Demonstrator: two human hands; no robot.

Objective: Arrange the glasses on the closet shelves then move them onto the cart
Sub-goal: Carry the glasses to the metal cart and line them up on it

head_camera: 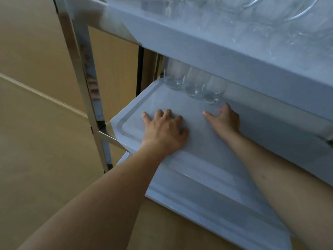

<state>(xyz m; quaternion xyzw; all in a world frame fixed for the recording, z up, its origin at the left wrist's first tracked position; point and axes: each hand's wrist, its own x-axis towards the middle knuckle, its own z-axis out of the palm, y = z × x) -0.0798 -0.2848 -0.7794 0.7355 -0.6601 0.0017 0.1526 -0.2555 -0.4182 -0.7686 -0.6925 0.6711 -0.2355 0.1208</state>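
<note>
My left hand (163, 132) lies palm down on the middle shelf (137, 109) of the cart (79, 69), fingers loosely bent, tips touching the white surface, holding nothing. My right hand (224, 120) is further in, thumb stretched left, fingers reaching toward the glasses; it grips nothing, and its fingertips sit just short of the nearest tumbler (213, 92). Three clear tumblers stand upright in a row at the back of this shelf, sides close or touching; I cannot tell which. More glassware (270, 13) shows blurred on the top shelf.

Handling judgement: thin, rigid, fragile, smooth-walled, so likely slippery. Light enough for one hand each. Best hold is round the lower body, thumb opposite fingers, not the rim. Low clearance under the shelf above; lift little.
</note>
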